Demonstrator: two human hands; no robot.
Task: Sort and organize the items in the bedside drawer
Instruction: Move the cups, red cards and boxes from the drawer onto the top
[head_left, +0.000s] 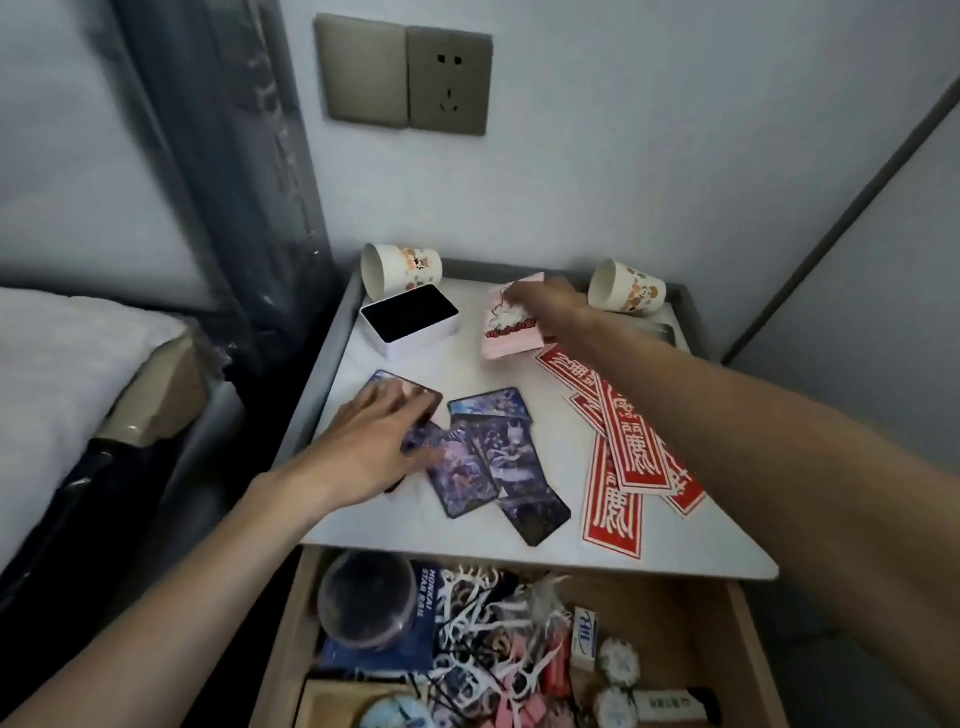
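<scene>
while the left grip (374, 441) lay open, fingers straight, pressing on the dark picture cards (498, 457) at the left front of the bench (467, 364), the right grip (545, 304) was closed on the top of a pink packet (511, 332) near the back. red printed slips (634, 441) lay fanned at the right. below, the open drawer (748, 639) held floss picks (483, 623) and a round tub (363, 603).
</scene>
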